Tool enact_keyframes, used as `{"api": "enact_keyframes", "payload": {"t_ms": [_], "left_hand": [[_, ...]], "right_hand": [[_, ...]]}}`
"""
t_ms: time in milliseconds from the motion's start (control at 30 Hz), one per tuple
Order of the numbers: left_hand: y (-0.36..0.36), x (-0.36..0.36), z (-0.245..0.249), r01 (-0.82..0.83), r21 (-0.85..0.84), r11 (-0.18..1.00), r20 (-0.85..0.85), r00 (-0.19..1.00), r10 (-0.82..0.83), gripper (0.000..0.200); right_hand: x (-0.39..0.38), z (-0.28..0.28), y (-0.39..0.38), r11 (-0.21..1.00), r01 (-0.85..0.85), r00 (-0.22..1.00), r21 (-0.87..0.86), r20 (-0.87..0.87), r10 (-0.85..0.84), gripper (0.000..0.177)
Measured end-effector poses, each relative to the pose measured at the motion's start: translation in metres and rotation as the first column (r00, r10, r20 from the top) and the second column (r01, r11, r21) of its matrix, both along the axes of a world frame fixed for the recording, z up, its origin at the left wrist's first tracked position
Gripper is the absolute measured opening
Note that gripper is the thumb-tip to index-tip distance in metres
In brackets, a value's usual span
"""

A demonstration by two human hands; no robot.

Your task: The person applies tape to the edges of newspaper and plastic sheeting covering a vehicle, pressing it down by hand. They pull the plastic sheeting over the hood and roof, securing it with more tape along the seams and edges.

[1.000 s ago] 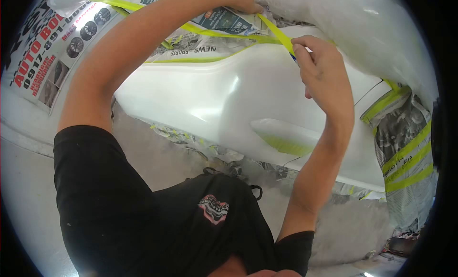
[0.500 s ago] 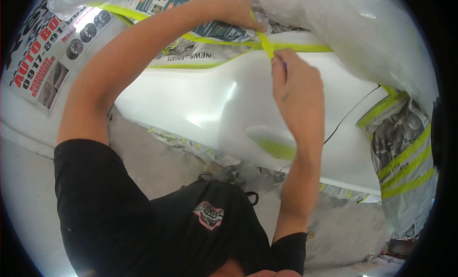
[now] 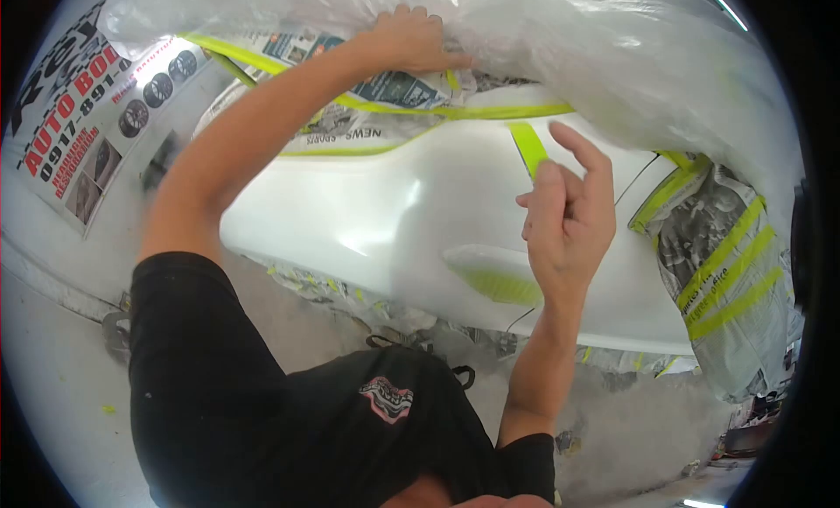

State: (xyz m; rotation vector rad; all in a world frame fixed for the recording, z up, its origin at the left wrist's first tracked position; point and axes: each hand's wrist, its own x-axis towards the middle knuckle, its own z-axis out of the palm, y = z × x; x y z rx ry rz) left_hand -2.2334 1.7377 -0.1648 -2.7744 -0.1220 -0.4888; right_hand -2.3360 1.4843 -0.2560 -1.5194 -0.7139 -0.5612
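Note:
My left hand (image 3: 409, 42) is at the top, its fingers bent against the clear plastic sheet (image 3: 560, 31) and its thumb beside a short bit of yellow-green tape (image 3: 452, 80). What lies under those fingers is hidden. Over the glossy white car panel (image 3: 359, 197), my right hand (image 3: 569, 206) has its index finger raised and curved. A yellow-green tape strip (image 3: 527, 147) runs up from its thumb, with the upper end loose. Taped newspaper (image 3: 346, 139) covers the area along the panel's upper edge.
Newspaper banded with tape (image 3: 713, 254) wraps a part at the right. A printed sign (image 3: 74, 127) stands at the upper left. Below the panel lies the grey floor (image 3: 647, 429), with masking scraps (image 3: 350, 300) along the lower edge.
The tape between my hands has parted. My right hand has moved down and right with a strip, its index finger lifted. My left hand has shifted slightly left.

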Motion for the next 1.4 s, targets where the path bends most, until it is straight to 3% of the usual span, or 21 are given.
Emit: {"api": "enact_keyframes", "payload": {"t_ms": [33, 100, 200, 267, 300, 333, 433, 533, 633, 733, 800, 867, 900, 1000, 1100, 1167, 1233, 1300, 1400], "left_hand": [[0.01, 0.008, -0.001, 0.158, -0.057, 0.986, 0.156, 0.977, -0.148, 0.07], [0.034, 0.019, 0.0, 0.482, -0.095, 0.871, 0.456, 0.799, -0.392, 0.069], [0.011, -0.036, 0.03, 0.619, -0.376, 0.689, 0.491, 0.764, -0.418, 0.071], [-0.003, -0.068, 0.036, 0.289, -0.828, 0.48, 0.126, 0.93, -0.344, 0.071], [-0.009, -0.084, 0.026, 0.137, -0.946, 0.295, -0.004, 0.902, -0.432, 0.074], [-0.012, -0.099, 0.014, -0.053, -0.992, 0.114, -0.106, 0.84, -0.533, 0.077], [-0.019, -0.118, -0.007, -0.326, -0.919, -0.222, -0.116, 0.761, -0.638, 0.068], [-0.011, -0.119, -0.011, -0.185, -0.953, -0.241, -0.028, 0.844, -0.535, 0.05], [0.002, -0.115, -0.009, 0.073, -0.997, 0.04, 0.047, 0.889, -0.455, 0.036], [0.018, -0.087, 0.001, 0.454, -0.786, 0.42, 0.257, 0.857, -0.446, 0.033], [0.022, -0.065, 0.033, 0.383, -0.604, 0.699, 0.313, 0.921, -0.234, 0.025], [0.039, -0.03, 0.037, 0.425, -0.37, 0.826, 0.405, 0.874, -0.268, 0.025], [0.049, -0.015, 0.035, 0.428, -0.24, 0.871, 0.444, 0.847, -0.294, 0.025], [0.066, 0.011, 0.029, 0.304, -0.071, 0.95, 0.438, 0.865, -0.245, 0.027], [0.069, 0.016, 0.016, 0.203, 0.01, 0.979, 0.299, 0.934, -0.197, 0.025], [0.064, 0.017, 0.012, 0.265, 0.205, 0.942, 0.502, 0.798, -0.334, 0.022], [0.063, 0.018, 0.014, 0.304, 0.247, 0.92, 0.443, 0.809, -0.387, 0.022], [0.069, 0.023, 0.021, 0.323, 0.118, 0.939, 0.128, 0.933, -0.337, 0.023], [0.067, 0.019, 0.024, 0.327, 0.146, 0.934, 0.056, 0.939, -0.338, 0.024]], "right_hand": [[0.001, -0.007, -0.002, 0.995, -0.047, 0.999, 0.086, -0.022, 0.049, 0.031], [0.002, -0.011, 0.001, 0.973, -0.102, 0.995, 0.209, 0.024, 0.099, 0.033], [0.002, -0.013, 0.012, 0.93, -0.185, 0.98, 0.319, 0.127, 0.152, 0.033], [0.001, -0.012, 0.024, 0.925, -0.211, 0.965, 0.315, 0.217, 0.146, 0.033], [0.001, -0.016, 0.028, 0.937, -0.202, 0.959, 0.285, 0.251, 0.13, 0.033], [0.0, -0.023, 0.034, 0.947, -0.195, 0.95, 0.255, 0.288, 0.118, 0.033], [-0.001, -0.036, 0.05, 0.957, -0.208, 0.909, 0.202, 0.402, 0.113, 0.031], [-0.002, -0.043, 0.058, 0.959, -0.239, 0.886, 0.149, 0.438, 0.153, 0.028], [-0.003, -0.046, 0.07, 0.949, -0.249, 0.923, 0.192, 0.345, 0.172, 0.034], [-0.002, -0.036, 0.079, 0.957, -0.257, 0.957, 0.133, 0.169, 0.234, 0.037], [0.001, -0.032, 0.084, 0.959, -0.271, 0.961, 0.087, 0.07, 0.266, 0.035], [0.003, -0.029, 0.087, 0.947, -0.304, 0.952, 0.106, 0.0, 0.305, 0.031], [0.002, -0.027, 0.087, 0.936, -0.328, 0.941, 0.126, -0.043, 0.336, 0.03], [-0.014, -0.026, 0.071, 0.88, -0.426, 0.858, 0.212, -0.213, 0.467, 0.027], [-0.017, -0.037, 0.062, 0.851, -0.446, 0.793, 0.278, -0.319, 0.519, 0.027], [-0.013, -0.041, 0.064, 0.819, -0.455, 0.755, 0.349, -0.336, 0.563, 0.027], [-0.013, -0.044, 0.066, 0.801, -0.47, 0.725, 0.372, -0.355, 0.59, 0.026], [-0.012, -0.047, 0.068, 0.791, -0.477, 0.709, 0.383, -0.364, 0.604, 0.026], [-0.01, -0.054, 0.071, 0.792, -0.472, 0.705, 0.387, -0.373, 0.603, 0.025]]}}
